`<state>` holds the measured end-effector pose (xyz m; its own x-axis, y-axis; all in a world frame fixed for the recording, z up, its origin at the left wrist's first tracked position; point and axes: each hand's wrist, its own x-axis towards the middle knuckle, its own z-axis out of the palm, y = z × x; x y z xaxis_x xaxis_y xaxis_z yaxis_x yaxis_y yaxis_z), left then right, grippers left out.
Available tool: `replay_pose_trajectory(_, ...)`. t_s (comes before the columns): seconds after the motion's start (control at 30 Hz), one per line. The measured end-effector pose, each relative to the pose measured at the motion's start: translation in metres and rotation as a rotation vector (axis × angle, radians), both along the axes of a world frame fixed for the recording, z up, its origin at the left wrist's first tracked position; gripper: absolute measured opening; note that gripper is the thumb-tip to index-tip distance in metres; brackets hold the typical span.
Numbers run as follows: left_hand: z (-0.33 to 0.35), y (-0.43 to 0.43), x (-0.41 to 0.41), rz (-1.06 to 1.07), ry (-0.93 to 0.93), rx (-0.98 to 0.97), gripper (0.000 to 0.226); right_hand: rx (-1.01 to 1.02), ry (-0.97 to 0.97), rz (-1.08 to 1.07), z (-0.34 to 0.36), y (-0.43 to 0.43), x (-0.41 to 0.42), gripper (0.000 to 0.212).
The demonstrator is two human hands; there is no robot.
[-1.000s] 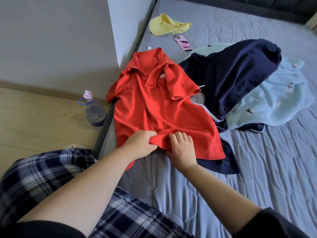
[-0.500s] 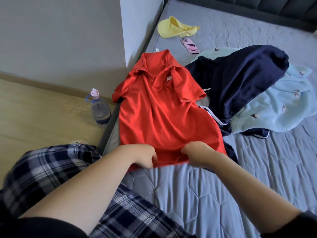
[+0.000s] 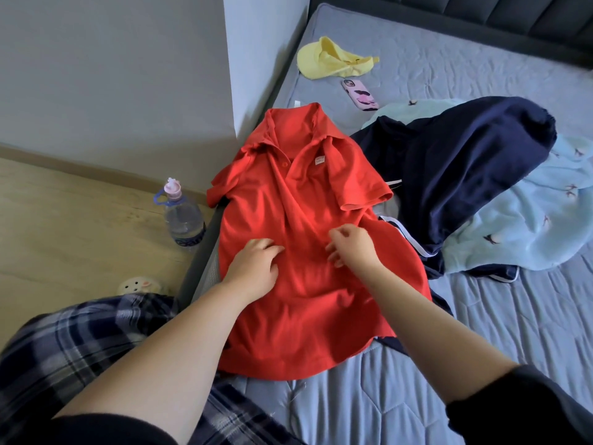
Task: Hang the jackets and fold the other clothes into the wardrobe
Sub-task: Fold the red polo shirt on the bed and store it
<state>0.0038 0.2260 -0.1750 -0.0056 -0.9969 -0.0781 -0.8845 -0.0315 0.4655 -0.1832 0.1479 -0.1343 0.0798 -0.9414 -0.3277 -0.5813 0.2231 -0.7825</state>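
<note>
A red polo shirt (image 3: 308, 200) lies face up on the grey mattress (image 3: 481, 364), collar toward the wall, its left side over the bed's edge. My left hand (image 3: 255, 268) rests on the shirt's middle with relaxed fingers. Just right of it, my right hand (image 3: 351, 244) hovers over or lightly touches the shirt, fingers loosely curled, holding nothing. A navy garment with white trim (image 3: 459, 168) lies right of the shirt, partly under it, on a light blue printed cloth (image 3: 526, 220).
A yellow cap (image 3: 330, 57) and a pink phone (image 3: 359, 94) lie farther up the bed. A water bottle (image 3: 183, 216) stands on the wooden floor by the bed's left edge. A wall corner (image 3: 229, 75) rises behind the shirt. My plaid trouser leg (image 3: 80, 342) is at lower left.
Both hands let go of the shirt's bottom hem and moved up to its middle. The hem now lies flat and lower on the mattress.
</note>
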Motion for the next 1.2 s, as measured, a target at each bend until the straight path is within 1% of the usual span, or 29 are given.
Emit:
replay_pose_trajectory(0.07,-0.004,-0.012,0.001,-0.01,-0.034,0.012,0.05,0.245,-0.35,-0.301,0.005,-0.021,0.005,0.025)
replay_pose_trajectory(0.13,-0.006,-0.026,0.004,-0.012,-0.096,0.038,0.054,0.443,-0.589,-0.485,0.012,-0.044,0.005,0.04)
replay_pose_trajectory(0.17,-0.006,-0.033,0.004,-0.005,-0.115,0.053,0.055,0.505,-0.662,-0.54,0.014,-0.055,0.004,0.046)
replay_pose_trajectory(0.2,-0.006,-0.041,0.004,0.004,-0.123,0.068,0.056,0.54,-0.696,-0.572,0.015,-0.064,0.004,0.048)
replay_pose_trajectory(0.23,-0.005,-0.048,0.003,0.012,-0.123,0.083,0.057,0.551,-0.694,-0.576,0.017,-0.073,0.006,0.045)
replay_pose_trajectory(0.3,-0.005,-0.061,0.001,0.022,-0.111,0.098,0.058,0.531,-0.632,-0.538,0.023,-0.089,0.008,0.031)
replay_pose_trajectory(0.37,-0.007,-0.07,0.005,0.04,-0.075,0.102,0.059,0.463,-0.574,-0.529,0.036,-0.108,0.008,0.026)
replay_pose_trajectory(0.4,-0.008,-0.074,0.009,0.057,-0.039,0.103,0.059,0.375,-0.547,-0.56,0.046,-0.12,0.003,0.024)
replay_pose_trajectory(0.43,-0.009,-0.077,0.013,0.076,-0.001,0.096,0.059,0.217,-0.48,-0.619,0.055,-0.134,-0.004,0.02)
replay_pose_trajectory(0.47,-0.01,-0.08,0.017,0.095,0.029,0.078,0.058,-0.002,-0.376,-0.693,0.065,-0.15,-0.013,0.018)
replay_pose_trajectory(0.5,-0.01,-0.082,0.02,0.117,0.053,0.049,0.056,-0.217,-0.27,-0.734,0.075,-0.163,-0.02,0.022)
replay_pose_trajectory(0.53,-0.01,-0.086,0.023,0.147,0.079,0.011,0.053,-0.357,-0.206,-0.732,0.081,-0.17,-0.025,0.031)
replay_pose_trajectory(0.6,-0.008,-0.092,0.03,0.251,0.158,-0.094,0.047,-0.424,-0.196,-0.718,0.078,-0.173,-0.02,0.049)
replay_pose_trajectory(0.67,-0.009,-0.099,0.038,0.411,0.244,-0.179,0.041,-0.499,-0.067,-0.63,0.057,-0.164,0.001,0.058)
replay_pose_trajectory(0.7,-0.01,-0.102,0.044,0.501,0.272,-0.181,0.039,-0.562,0.022,-0.51,0.042,-0.154,0.016,0.059)
replay_pose_trajectory(0.77,-0.013,-0.109,0.057,0.675,0.32,-0.103,0.038,-0.672,0.179,-0.174,0.008,-0.133,0.048,0.06)
replay_pose_trajectory(0.8,-0.016,-0.113,0.063,0.75,0.352,-0.039,0.038,-0.656,0.266,-0.008,-0.01,-0.125,0.06,0.061)
replay_pose_trajectory(0.83,-0.019,-0.117,0.069,0.817,0.389,0.032,0.038,-0.581,0.353,0.115,-0.027,-0.118,0.07,0.063)
replay_pose_trajectory(0.87,-0.022,-0.12,0.075,0.87,0.429,0.102,0.038,-0.463,0.429,0.186,-0.044,-0.114,0.077,0.064)
replay_pose_trajectory(0.93,-0.027,-0.128,0.085,0.931,0.509,0.198,0.042,-0.27,0.55,0.247,-0.07,-0.113,0.083,0.069)
replay_pose_trajectory(1.07,-0.03,-0.147,0.099,0.959,0.634,0.22,0.059,-0.205,0.66,0.286,-0.091,-0.121,0.086,0.073)
replay_pose_trajectory(1.13,-0.03,-0.156,0.105,1.018,0.782,0.199,0.058,-0.178,0.684,0.306,-0.095,-0.125,0.086,0.074)
replay_pose_trajectory(1.2,-0.028,-0.162,0.111,1.149,0.982,0.18,0.053,-0.153,0.705,0.328,-0.097,-0.128,0.085,0.075)
